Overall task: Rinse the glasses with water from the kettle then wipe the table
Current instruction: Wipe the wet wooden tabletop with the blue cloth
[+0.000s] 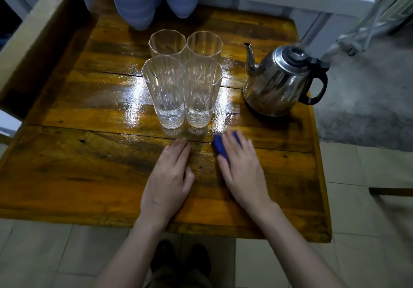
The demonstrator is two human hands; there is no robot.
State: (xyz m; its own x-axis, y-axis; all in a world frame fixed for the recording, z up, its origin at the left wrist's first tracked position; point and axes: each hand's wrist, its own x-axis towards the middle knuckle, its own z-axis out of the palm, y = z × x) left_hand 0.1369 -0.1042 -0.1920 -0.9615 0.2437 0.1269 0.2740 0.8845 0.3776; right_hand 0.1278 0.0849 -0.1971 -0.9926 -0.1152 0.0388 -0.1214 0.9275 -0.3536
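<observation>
Head view: my right hand (240,164) lies flat, fingers spread, pressing the blue cloth (220,148) onto the wet table (89,164), just near of the four glasses (182,80). My left hand (171,176) rests open, holding nothing. The cloth looks soft and light; a flat palm should grip it best.

A plank wooden table (67,153) gleams wet and glossy around four clear, ribbed drinking glasses (182,80). Beside them stands a polished, mirror-bright metal kettle (277,82) with a black plastic-looking handle. A matt blue cloth (220,147) lies under the right hand (242,169).
</observation>
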